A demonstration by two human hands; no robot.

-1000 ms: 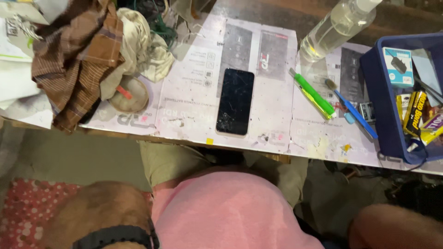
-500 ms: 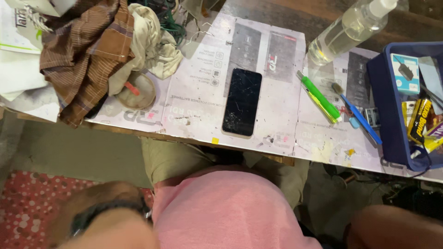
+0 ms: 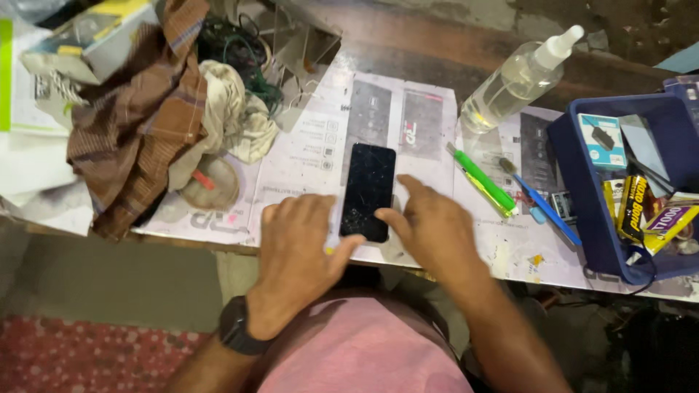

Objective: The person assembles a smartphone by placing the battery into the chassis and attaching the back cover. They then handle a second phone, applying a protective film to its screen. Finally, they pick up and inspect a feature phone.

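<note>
A black smartphone with a cracked screen lies flat on a paper-covered workbench, near its front edge. My left hand rests on the paper just left of the phone, fingers spread, its thumb at the phone's lower left corner. My right hand is at the phone's right side, thumb touching the lower right edge and index finger stretched along that side. Neither hand holds anything. A black watch is on my left wrist.
A clear spray bottle lies right of the phone. A green tool and a blue toothbrush lie beside it. A blue tray of small packets stands at the right. Brown checked cloth and white rags heap at the left.
Both hands have come up from below the bench edge onto the paper and now flank the phone. The view has tilted slightly; the phone has not moved.
</note>
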